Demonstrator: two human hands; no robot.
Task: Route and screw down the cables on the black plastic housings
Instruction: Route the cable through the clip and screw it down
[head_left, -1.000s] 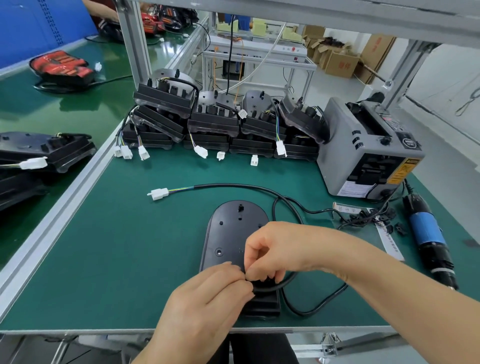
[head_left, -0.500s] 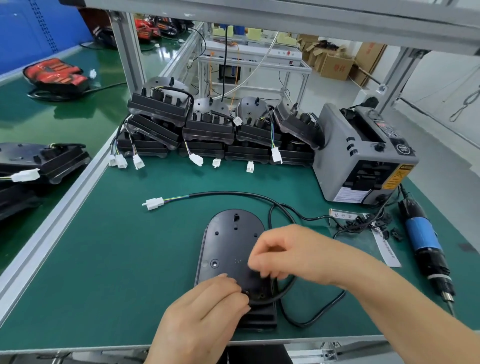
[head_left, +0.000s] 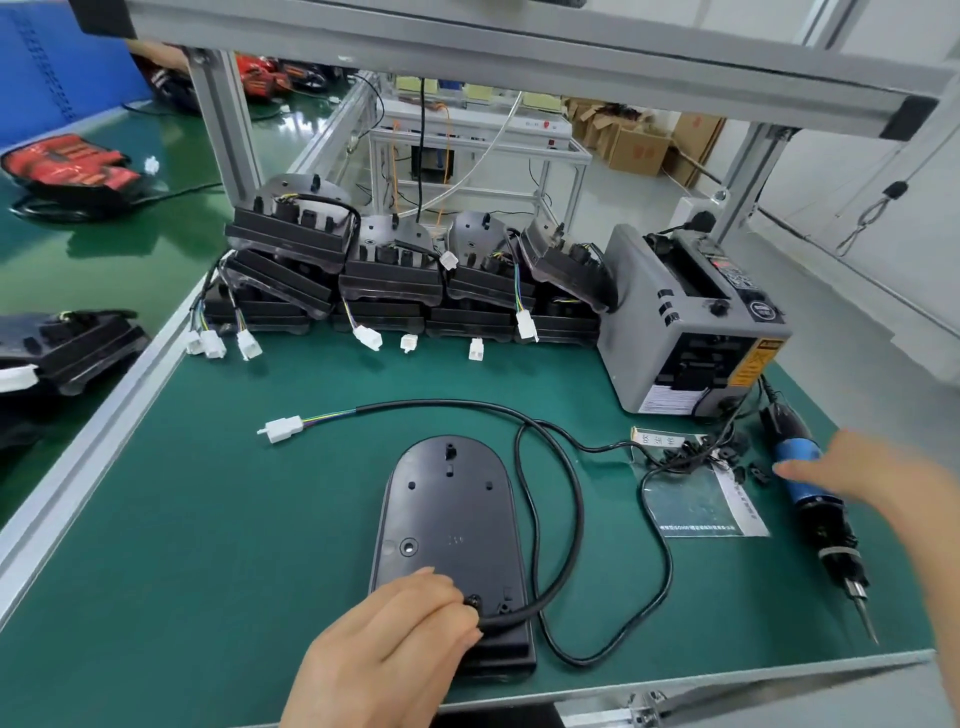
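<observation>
Left hand (head_left: 395, 639), low centre: fingers curled, tips pinching the black rubber-jacketed cable (head_left: 566, 499) where it meets the near end of the flat, oval black plastic housing (head_left: 452, 525). Housing lies on the green bench mat (head_left: 208, 519), matte moulded back up, long axis running away from the person. Cable loops off its right side, ending far left in a white plastic connector (head_left: 283, 429). Right hand (head_left: 852, 473), blurred, out at the right edge: fingers look extended, nothing held; contact with the tool beneath cannot be told. That tool, a black electric screwdriver with a blue band (head_left: 826, 535), lies well right of the housing, long axis near-to-far, steel bit toward the near edge. Judgement: the right hand is nearer, so the pickup falls to it while the left pins the cable at the screw point.
</observation>
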